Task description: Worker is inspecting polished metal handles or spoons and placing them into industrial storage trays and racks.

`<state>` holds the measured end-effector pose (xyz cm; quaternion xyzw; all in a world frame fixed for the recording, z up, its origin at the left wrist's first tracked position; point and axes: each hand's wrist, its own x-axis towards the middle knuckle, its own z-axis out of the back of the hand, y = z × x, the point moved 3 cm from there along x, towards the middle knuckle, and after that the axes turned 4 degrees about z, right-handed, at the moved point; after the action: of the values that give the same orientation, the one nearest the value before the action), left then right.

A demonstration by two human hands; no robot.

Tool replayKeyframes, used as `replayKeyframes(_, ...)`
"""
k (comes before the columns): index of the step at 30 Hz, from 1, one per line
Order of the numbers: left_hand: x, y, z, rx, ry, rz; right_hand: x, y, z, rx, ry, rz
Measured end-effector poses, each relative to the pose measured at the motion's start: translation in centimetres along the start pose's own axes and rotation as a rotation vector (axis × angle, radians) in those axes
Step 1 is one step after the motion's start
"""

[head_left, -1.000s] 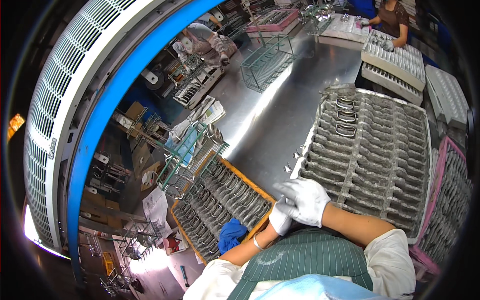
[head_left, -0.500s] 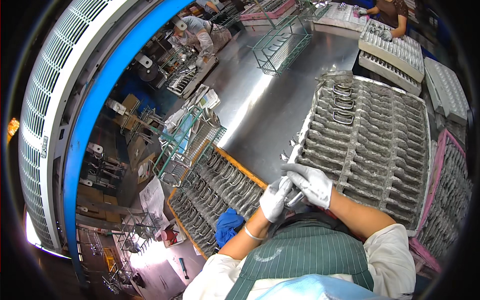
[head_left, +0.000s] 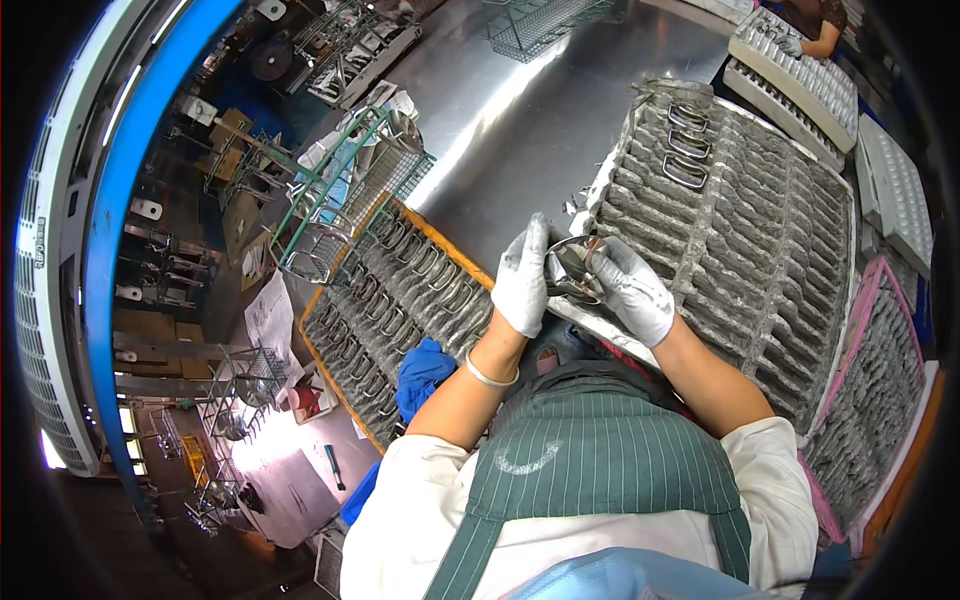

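Observation:
Both my hands wear white gloves and meet over a shiny metal loop-shaped part (head_left: pixel 572 268). My left hand (head_left: pixel 522 280) grips its left side with the fingers pointing up. My right hand (head_left: pixel 632 292) grips its right side. They hover at the near edge of a large grey moulded tray (head_left: pixel 760 230) with rows of slots, a few of them holding similar metal parts (head_left: pixel 682 145) at the far end. To my left lies an orange-rimmed tray (head_left: pixel 445 245) filled with several of the same parts.
A green wire basket (head_left: pixel 345 195) stands on the steel table (head_left: pixel 500 110) beyond the orange tray. A blue cloth (head_left: pixel 422 368) lies near my left elbow. A pink-rimmed tray (head_left: pixel 875 400) sits at right. Another person's gloved hand (head_left: pixel 790 44) works at white trays far right.
My hands have come up off the grey tray's near edge and closed together on the metal part, which now shows between them; the view has tilted down toward me.

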<state>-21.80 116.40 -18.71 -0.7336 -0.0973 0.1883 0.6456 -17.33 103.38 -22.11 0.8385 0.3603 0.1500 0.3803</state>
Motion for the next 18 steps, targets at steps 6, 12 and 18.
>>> replayKeyframes(6,-2.0,-2.2,-1.5,0.626,-0.125,-0.267,-0.8,1.3,0.1,-0.492,-0.047,0.08)
replayKeyframes(12,-1.0,-0.7,-0.8,0.088,-0.086,0.08,-1.8,2.0,-0.4,-0.49,-0.086,0.013)
replayKeyframes(18,-2.4,-1.9,-2.5,0.813,-0.077,-0.762,-1.1,1.6,-0.4,-0.115,-0.153,0.03)
